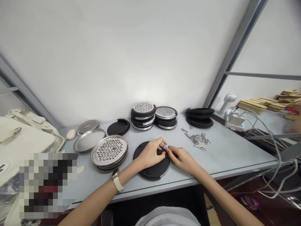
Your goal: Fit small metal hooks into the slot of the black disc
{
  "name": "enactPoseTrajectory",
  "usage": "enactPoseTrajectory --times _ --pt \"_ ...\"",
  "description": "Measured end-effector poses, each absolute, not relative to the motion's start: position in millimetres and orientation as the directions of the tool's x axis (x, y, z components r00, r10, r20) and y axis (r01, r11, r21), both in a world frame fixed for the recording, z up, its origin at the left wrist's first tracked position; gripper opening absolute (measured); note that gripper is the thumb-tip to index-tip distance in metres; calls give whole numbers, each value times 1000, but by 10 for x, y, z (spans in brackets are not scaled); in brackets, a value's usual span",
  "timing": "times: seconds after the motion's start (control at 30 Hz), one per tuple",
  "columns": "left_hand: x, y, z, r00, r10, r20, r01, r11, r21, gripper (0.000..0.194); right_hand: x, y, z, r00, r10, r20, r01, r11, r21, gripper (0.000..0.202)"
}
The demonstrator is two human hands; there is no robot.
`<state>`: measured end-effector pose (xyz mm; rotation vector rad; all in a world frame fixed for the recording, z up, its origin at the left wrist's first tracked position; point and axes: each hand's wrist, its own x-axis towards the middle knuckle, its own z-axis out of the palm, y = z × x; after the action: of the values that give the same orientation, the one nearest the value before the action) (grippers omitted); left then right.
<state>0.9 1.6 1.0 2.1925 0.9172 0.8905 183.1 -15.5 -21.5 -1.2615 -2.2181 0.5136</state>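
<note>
A round black holder [152,171] lies flat near the table's front edge, with a strip of shiny metal rim at its lower right. Across its upper right part rests my left hand [152,150], fingers and thumb closed at the holder's edge. My right hand [180,157] meets it there, thumb and forefinger pinched on a small metal clip [167,153] with a ring; the fingers partly hide it. To the right is a loose pile of similar metal clips [198,138]. Left of the holder stands a stack of round metal graters [110,150].
Behind are two stacks of graters in black holders [143,108] [166,112], a black holder [118,127], and stacked black rings [199,117]. Plain metal discs [90,141] sit left, beside a cream bag [28,135]. White cables [270,135] hang at the right.
</note>
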Motion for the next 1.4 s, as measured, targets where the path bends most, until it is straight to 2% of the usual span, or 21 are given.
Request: enactPoseTrajectory --times 0.67,1.07,1.17,1.3,1.37,1.4 --pt "12 9 21 541 764 352 361 -589 723 31 1833 -157 -211 -432 865 255 664 496 -559 32" --pt "1 22 -12 546 768 336 404 -592 697 35 1848 -145 -230 -360 879 311 670 476 -569 34" --pt "22 21 12 539 774 332 433 -592 680 31 1842 -143 -213 -340 887 313 677 462 -573 33" --pt "0 -243 354 480 743 466 408 -660 631 19 1831 -149 -177 -336 892 302 679 452 -579 34" --pt "-99 -513 599 405 720 563 312 -688 655 15 1829 -150 -171 -347 891 292 674 454 -582 33" --pt "-171 -659 705 373 740 560 268 -663 699 15 1828 -149 -172 -355 889 291 674 459 -579 33"
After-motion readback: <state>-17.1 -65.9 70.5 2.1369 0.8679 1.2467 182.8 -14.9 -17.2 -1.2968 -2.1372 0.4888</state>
